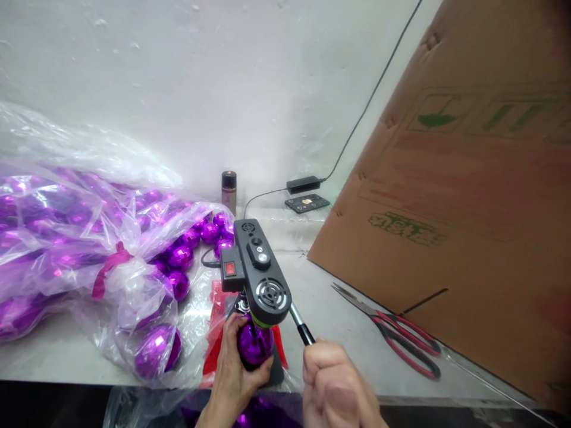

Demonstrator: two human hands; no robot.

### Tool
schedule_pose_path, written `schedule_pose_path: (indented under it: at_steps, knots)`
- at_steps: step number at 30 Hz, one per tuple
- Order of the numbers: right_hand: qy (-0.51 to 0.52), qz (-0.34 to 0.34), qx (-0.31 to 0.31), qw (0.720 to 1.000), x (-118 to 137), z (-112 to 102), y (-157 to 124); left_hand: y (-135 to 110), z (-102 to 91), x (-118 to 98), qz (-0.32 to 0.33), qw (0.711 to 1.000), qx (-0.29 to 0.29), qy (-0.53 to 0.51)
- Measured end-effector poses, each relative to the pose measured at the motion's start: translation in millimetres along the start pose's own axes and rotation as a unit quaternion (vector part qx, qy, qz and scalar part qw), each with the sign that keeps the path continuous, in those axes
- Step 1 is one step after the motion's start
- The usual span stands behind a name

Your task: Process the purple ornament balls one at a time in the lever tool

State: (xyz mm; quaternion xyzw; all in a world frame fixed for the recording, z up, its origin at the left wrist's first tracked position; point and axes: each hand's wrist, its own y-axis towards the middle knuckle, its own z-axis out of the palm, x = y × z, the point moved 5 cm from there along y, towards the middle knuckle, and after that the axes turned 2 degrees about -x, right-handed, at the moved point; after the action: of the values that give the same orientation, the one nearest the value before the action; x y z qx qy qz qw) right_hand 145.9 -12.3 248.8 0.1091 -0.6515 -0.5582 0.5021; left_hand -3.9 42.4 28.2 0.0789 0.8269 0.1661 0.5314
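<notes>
My left hand (236, 362) is closed around a shiny purple ball ornament (256, 345), holding it directly beneath the head of a black bench machine (263, 267). The ball's top is hidden under that head, where a green rim shows. A red rocker switch (229, 268) sits on the machine's side box. To the right, my right hand (334, 380) is wrapped round the black-tipped end of the machine's metal lever (303, 330). Red material (214, 339) lies beneath the machine's base.
Clear plastic bags (120, 261) of purple balls fill the left side. Red-and-black scissors (401, 339) lie right, before a large leaning cardboard box (446, 196). Behind the machine are a small bottle (229, 193), a power adapter (306, 184) with its cord, and a dark phone-like slab (307, 203).
</notes>
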Motion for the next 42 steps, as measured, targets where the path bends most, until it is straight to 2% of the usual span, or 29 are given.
schedule_pose_path:
  at_steps: [3, 7, 13, 18, 22, 30, 36, 42]
  knots:
    - [0.006, -0.009, -0.020, 1.000, 1, -1, 2, 0, 1.0, 3, 0.005, 1.000, 0.002, 0.006]
    - [0.015, -0.021, -0.012, 1.000, 1, 2, 3, -1, 2.3, 6, 0.023, 1.000, 0.000, 0.021]
    - [0.027, -0.039, -0.033, 0.998, -3, 3, 0, -1, 3.6, 5, 0.048, 0.998, -0.001, 0.038]
    - [0.019, -0.026, -0.029, 0.999, -5, 1, -2, -1, 3.3, 4, 0.064, 0.997, -0.007, 0.050]
    - [0.022, -0.032, -0.031, 0.999, -5, 0, -3, 0, 3.7, -1, 0.063, 0.997, -0.011, 0.051]
    - [0.016, -0.013, -0.041, 0.999, -9, 2, -9, -2, 8.6, -14, 0.037, 0.996, -0.075, 0.025]
    - [-0.005, -0.013, -0.039, 0.999, -11, -2, -12, 0, 8.4, -16, 0.027, 0.997, -0.074, 0.018]
    - [0.021, -0.023, -0.045, 0.999, -10, 0, -8, 2, 10.0, -17, 0.041, 0.996, -0.081, 0.023]
